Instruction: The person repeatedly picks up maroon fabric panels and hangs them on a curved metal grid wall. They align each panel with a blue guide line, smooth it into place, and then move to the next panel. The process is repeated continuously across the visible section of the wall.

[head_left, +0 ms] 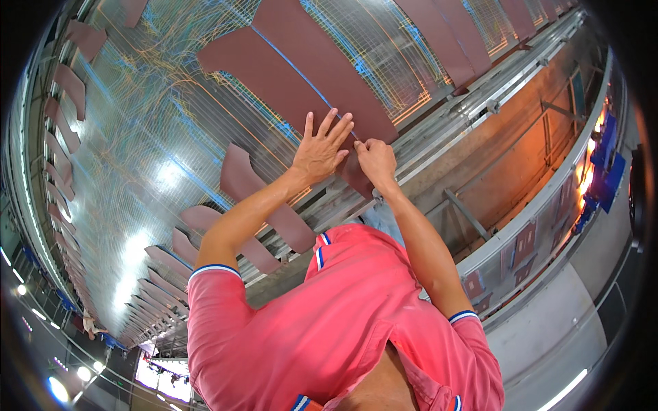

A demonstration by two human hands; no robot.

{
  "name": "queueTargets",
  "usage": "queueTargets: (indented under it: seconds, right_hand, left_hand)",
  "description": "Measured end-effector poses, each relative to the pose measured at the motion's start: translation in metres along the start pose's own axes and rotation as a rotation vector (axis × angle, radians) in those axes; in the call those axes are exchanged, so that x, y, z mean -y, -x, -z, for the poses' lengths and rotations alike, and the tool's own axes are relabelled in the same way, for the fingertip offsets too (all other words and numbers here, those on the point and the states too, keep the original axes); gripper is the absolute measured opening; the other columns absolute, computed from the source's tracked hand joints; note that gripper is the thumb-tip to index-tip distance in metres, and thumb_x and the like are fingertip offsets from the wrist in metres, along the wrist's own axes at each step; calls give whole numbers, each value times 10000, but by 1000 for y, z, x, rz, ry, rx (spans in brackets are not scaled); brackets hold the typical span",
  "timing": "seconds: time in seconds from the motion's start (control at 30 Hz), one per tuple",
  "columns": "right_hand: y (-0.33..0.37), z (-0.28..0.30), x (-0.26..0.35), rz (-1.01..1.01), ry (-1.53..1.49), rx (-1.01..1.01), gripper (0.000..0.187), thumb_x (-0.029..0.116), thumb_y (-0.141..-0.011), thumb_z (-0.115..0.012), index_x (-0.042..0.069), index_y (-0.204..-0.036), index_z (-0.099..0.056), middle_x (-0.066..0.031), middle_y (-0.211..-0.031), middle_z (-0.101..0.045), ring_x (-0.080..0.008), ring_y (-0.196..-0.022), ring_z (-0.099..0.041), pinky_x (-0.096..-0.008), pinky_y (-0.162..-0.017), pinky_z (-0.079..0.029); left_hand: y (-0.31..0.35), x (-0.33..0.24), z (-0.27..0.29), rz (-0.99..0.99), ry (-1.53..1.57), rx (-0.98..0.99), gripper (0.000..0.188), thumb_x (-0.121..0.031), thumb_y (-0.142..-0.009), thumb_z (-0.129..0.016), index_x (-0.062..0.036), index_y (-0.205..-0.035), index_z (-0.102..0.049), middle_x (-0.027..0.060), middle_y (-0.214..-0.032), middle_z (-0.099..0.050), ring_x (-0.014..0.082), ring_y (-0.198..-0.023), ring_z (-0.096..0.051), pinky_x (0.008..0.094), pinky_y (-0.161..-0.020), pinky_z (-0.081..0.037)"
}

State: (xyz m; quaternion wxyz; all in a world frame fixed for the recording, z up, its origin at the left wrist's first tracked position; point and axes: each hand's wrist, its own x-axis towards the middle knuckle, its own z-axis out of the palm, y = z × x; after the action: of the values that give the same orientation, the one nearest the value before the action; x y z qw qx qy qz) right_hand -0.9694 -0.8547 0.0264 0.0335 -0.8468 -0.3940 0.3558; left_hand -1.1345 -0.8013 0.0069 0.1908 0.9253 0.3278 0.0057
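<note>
My left hand (321, 147) lies palm down with its fingers spread, over the near end of a large brown flat piece (295, 51) on a metal table. A narrow blue line runs along this piece to the fingertips. Just right of it, my right hand (375, 163) is closed in a pinch at the near end of the blue line, by the table's edge. What the pinch holds is too small to make out. A brown flap (354, 175) hangs below the hands, over the edge. Left of my left forearm, a curved brown piece (264, 195) lies across the edge.
The shiny table (205, 130) carries many blue, yellow and orange lines. Several brown pieces (445, 41) are laid along it, with more along the far side. A metal rail (480, 109) follows the near edge. An orange-lit metal frame (473, 192) stands at the right.
</note>
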Motion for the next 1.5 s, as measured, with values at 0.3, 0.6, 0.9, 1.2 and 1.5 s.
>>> queueTargets:
  seconds: [0.3,0.6,0.9,1.2,1.5]
  right_hand:
    - [57,14,-10,678,407,-84,208,241,-842,-677,85,-944,-585,-99,-932,-552,-285,-958,-545,-472,-861,-395]
    - [50,-7,-19,712,502,-53,308,354,-904,-607,53,-896,-675,-93,-914,-673,-291,-1019,-607,-598,-964,-333]
    - [51,9,-44,872,362,-61,146,217,-873,-621,82,-841,-668,-86,-853,-670,-268,-918,-617,-507,-917,-399]
    - [25,45,-86,1091,351,-14,226,272,-892,-630,58,-888,-699,-92,-938,-651,-277,-1011,-588,-503,-960,-415]
    - [21,44,-91,1387,138,1,154,208,-885,-642,74,-958,-655,-96,-992,-617,-291,-1017,-570,-463,-916,-416]
  left_hand:
    - [-10,29,14,215,151,-122,812,-584,-906,-498,-40,-1490,-349,136,-1591,-255,331,-1484,-182,592,-1169,-138]
    - [-67,223,54,695,-203,-468,889,-663,-947,-380,0,-1522,-240,172,-1613,-171,343,-1497,-118,599,-1171,-80]
    - [-16,5,4,388,-40,-245,726,-521,-921,-514,-78,-1480,-380,128,-1591,-253,356,-1485,-146,643,-1153,-129]
    - [48,-110,-52,281,170,-298,527,-370,-944,-555,-38,-1352,-526,135,-1497,-414,293,-1448,-286,574,-1173,-181]
    - [128,-148,-19,1057,379,-957,161,-138,-890,-644,-24,-986,-705,144,-1020,-701,302,-1032,-647,391,-899,-497]
